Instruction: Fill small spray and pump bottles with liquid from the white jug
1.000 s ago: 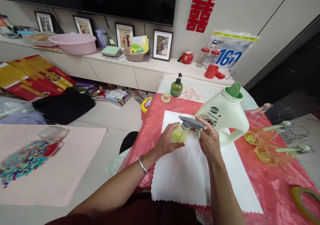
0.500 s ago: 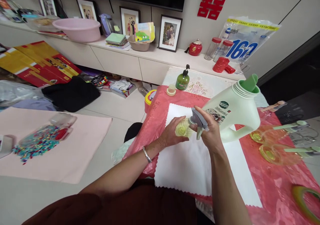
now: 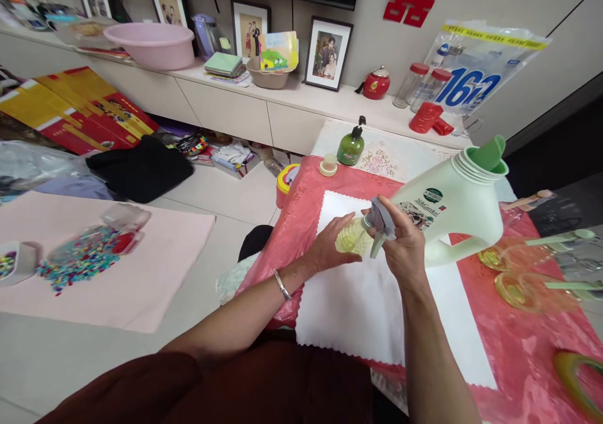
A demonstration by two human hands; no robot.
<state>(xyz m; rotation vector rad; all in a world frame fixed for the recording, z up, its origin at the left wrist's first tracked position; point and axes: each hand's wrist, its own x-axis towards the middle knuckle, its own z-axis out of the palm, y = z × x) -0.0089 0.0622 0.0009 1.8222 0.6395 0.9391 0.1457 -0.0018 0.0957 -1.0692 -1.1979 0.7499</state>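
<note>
My left hand (image 3: 331, 246) is closed around a clear spray bottle (image 3: 352, 237) with yellowish liquid inside. At its neck, my right hand (image 3: 406, 242) grips the grey spray head (image 3: 380, 220), fingers wrapped about it and the trigger pointing down. The bottle is tilted sideways above a white scallop-edged cloth (image 3: 351, 311). Just behind my right hand stands a large pale green detergent jug (image 3: 459, 204), uncapped, with a green spout in its mouth.
A red plastic sheet (image 3: 475, 323) covers the table. On it are a small cap (image 3: 328, 164), yellow-tinted pump bottles (image 3: 522, 289) and a tape roll (image 3: 581, 380). A green pump bottle (image 3: 351, 146) stands at the back. Beads (image 3: 85, 260) lie on a pink mat.
The view has shifted slightly, so things sit a little further right. My right hand has turned a little around the spray head; both hands keep their hold.
</note>
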